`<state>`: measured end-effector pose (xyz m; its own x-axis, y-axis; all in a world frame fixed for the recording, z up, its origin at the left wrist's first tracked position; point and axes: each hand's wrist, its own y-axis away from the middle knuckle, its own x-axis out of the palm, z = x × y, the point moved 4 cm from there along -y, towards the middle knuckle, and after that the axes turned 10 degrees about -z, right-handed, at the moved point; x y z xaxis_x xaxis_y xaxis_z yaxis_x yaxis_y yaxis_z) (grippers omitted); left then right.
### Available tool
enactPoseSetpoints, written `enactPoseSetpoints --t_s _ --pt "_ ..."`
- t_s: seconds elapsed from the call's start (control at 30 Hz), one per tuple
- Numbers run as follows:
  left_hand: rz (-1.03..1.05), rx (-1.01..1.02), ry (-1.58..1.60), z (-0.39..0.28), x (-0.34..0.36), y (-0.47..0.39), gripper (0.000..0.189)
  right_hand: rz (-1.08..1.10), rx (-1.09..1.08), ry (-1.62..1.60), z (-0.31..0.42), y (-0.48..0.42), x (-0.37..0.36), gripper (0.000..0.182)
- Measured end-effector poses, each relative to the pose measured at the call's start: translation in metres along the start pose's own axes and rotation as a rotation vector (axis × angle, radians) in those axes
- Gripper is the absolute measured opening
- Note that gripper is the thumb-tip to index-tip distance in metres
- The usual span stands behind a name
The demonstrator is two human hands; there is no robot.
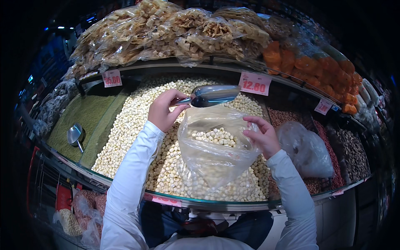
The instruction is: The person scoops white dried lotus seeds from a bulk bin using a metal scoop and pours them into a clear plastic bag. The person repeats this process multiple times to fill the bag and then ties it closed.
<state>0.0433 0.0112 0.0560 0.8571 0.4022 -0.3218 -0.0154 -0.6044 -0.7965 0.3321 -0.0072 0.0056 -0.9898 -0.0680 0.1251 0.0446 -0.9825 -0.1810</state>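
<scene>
My left hand (168,109) grips the handle of a shiny metal scoop (215,95), held above the far side of a clear plastic bag (215,159). The scoop's inside is turned out of sight, so I cannot tell whether it holds anything. With thumb and fingers, my right hand (262,136) pinches the bag's right rim. Its mouth gapes, and pale dried lotus seeds (215,137) show inside. Around and beneath the bag spreads a bin of loose dried lotus seeds (125,137).
Left of the seeds, a bin of mung beans (70,114) holds a second metal scoop (75,136). A bundle of plastic bags (304,150) lies on the peanuts at right. A glass front edge (218,202) borders the bins. Below left stands a cart with bagged goods (84,209).
</scene>
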Motion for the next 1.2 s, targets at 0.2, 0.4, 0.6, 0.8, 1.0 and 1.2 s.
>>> enactPoseSetpoints --t_s 0.2,0.4,0.6,0.8,1.0,1.2 --pt "-0.086 -0.167 -0.557 0.035 -0.011 0.004 0.022 0.003 -0.024 0.035 -0.004 -0.002 -0.004 0.039" --pt "0.147 -0.187 -0.699 0.066 -0.014 0.012 0.022 -0.231 0.158 -0.024 -0.032 -0.025 -0.029 0.038" --pt "0.272 -0.181 -0.541 0.069 0.005 0.021 0.023 0.204 0.060 0.735 -0.105 -0.046 -0.079 0.025" --pt "0.336 -0.312 -0.430 0.096 -0.012 0.025 0.019 0.323 -0.211 0.890 -0.062 -0.025 -0.029 0.027" --pt "0.470 -0.411 -0.447 0.086 0.003 0.026 0.022 0.351 -0.126 0.850 -0.066 -0.025 -0.045 0.027" --pt "0.496 -0.322 -0.670 0.090 0.007 0.030 0.029 0.355 -0.103 0.896 -0.062 -0.022 -0.035 0.029"
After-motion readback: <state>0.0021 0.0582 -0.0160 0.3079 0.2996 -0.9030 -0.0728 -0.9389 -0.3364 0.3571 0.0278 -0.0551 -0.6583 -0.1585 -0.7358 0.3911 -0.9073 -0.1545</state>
